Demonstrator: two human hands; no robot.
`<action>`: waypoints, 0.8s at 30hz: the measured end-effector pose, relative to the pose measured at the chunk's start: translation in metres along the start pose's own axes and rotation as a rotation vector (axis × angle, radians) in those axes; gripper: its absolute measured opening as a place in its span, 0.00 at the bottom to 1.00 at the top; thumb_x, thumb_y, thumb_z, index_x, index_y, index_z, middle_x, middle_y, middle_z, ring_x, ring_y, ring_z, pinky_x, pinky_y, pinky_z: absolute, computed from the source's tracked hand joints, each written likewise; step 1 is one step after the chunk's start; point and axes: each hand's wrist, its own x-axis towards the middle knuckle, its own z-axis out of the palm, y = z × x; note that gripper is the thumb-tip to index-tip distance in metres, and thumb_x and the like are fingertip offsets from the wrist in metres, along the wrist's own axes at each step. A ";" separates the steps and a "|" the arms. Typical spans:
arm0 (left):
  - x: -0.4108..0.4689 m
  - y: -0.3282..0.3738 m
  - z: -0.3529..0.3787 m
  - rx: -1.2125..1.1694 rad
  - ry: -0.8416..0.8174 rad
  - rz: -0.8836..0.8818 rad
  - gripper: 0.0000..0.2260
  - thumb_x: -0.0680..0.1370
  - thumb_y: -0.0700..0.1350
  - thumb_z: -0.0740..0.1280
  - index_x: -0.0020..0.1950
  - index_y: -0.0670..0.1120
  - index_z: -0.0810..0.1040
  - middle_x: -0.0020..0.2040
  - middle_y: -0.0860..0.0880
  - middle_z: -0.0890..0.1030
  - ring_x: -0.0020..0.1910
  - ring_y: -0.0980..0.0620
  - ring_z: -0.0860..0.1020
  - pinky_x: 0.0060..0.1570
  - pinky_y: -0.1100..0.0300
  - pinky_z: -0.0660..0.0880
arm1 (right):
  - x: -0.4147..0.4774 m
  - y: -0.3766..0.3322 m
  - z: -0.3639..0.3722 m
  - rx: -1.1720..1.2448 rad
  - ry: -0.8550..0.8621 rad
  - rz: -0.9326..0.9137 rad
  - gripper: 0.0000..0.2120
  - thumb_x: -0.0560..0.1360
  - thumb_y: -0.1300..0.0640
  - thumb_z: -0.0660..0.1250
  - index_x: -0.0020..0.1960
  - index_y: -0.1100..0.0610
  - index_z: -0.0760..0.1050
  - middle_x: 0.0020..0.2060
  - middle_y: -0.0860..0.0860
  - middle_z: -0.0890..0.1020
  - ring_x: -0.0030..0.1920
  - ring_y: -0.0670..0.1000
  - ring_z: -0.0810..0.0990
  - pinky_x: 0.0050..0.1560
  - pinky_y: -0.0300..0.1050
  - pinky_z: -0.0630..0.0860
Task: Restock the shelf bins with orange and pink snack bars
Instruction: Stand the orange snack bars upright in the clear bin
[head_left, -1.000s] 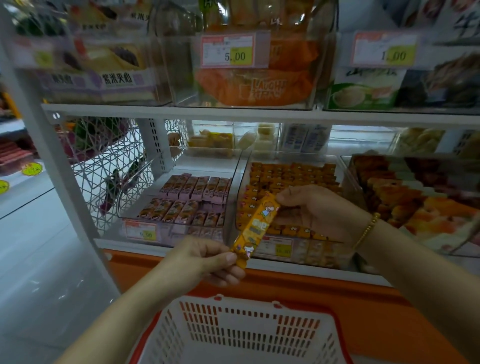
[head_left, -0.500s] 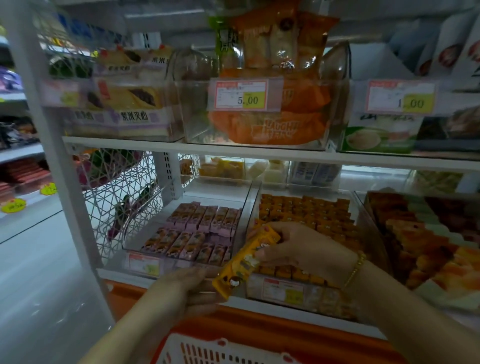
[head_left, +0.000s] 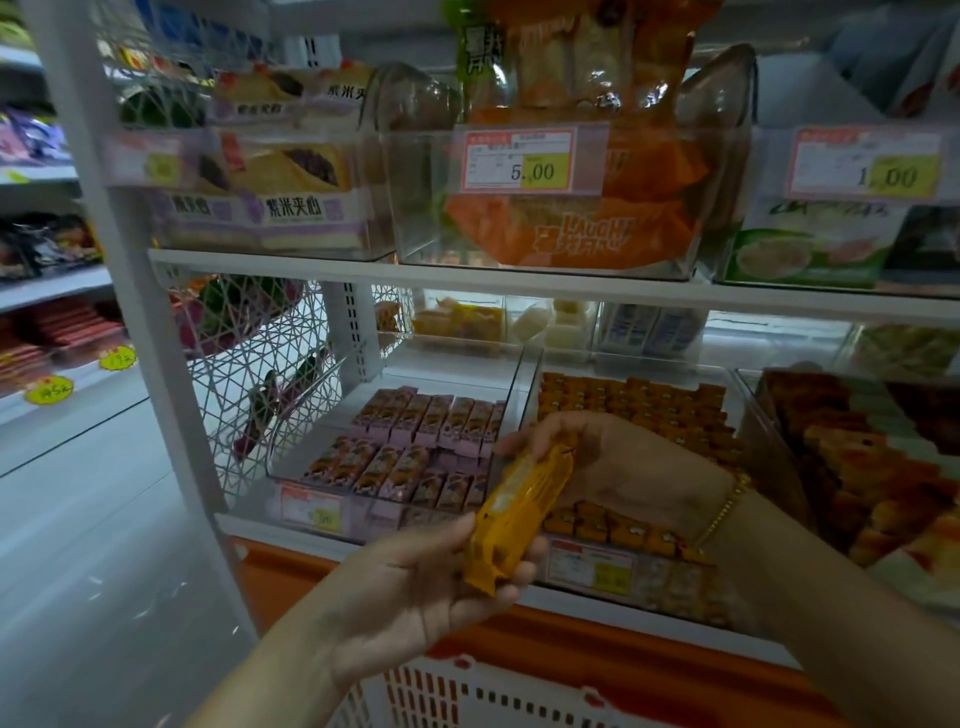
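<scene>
A shop shelf (head_left: 519, 283) faces me, the pink bin (head_left: 374, 512) just left of the orange bin (head_left: 675, 582). My left hand (head_left: 415, 582) grips the lower end of an orange bar (head_left: 524, 512), my right hand (head_left: 623, 467) pinches its top, at the orange bin's front left corner

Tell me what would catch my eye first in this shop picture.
First comes the orange snack bar, low in the middle, with the left hand gripping its lower end and the right hand its upper end. Just behind it lie rows of pink bars on the left and orange bars on the right. Higher up, a price tag reading 5.00 stands out.
</scene>
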 end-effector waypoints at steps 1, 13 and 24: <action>0.003 -0.001 0.002 0.038 0.019 0.017 0.22 0.73 0.44 0.63 0.65 0.37 0.73 0.54 0.37 0.82 0.50 0.44 0.82 0.41 0.59 0.79 | 0.001 0.002 -0.001 -0.038 0.028 0.010 0.20 0.69 0.79 0.62 0.45 0.56 0.80 0.60 0.61 0.77 0.58 0.64 0.77 0.55 0.56 0.77; 0.012 -0.006 0.021 0.756 0.329 0.443 0.18 0.70 0.46 0.75 0.51 0.64 0.71 0.50 0.61 0.78 0.45 0.69 0.76 0.39 0.74 0.72 | 0.008 0.012 0.005 -0.034 0.447 0.212 0.14 0.71 0.57 0.72 0.54 0.63 0.78 0.46 0.57 0.85 0.49 0.54 0.84 0.49 0.41 0.81; 0.049 -0.017 -0.004 1.479 0.410 0.444 0.22 0.81 0.54 0.56 0.75 0.53 0.56 0.74 0.53 0.58 0.72 0.54 0.59 0.65 0.64 0.62 | 0.008 -0.005 -0.050 -0.559 0.982 -0.113 0.09 0.72 0.60 0.71 0.51 0.53 0.77 0.49 0.53 0.82 0.52 0.54 0.80 0.55 0.50 0.77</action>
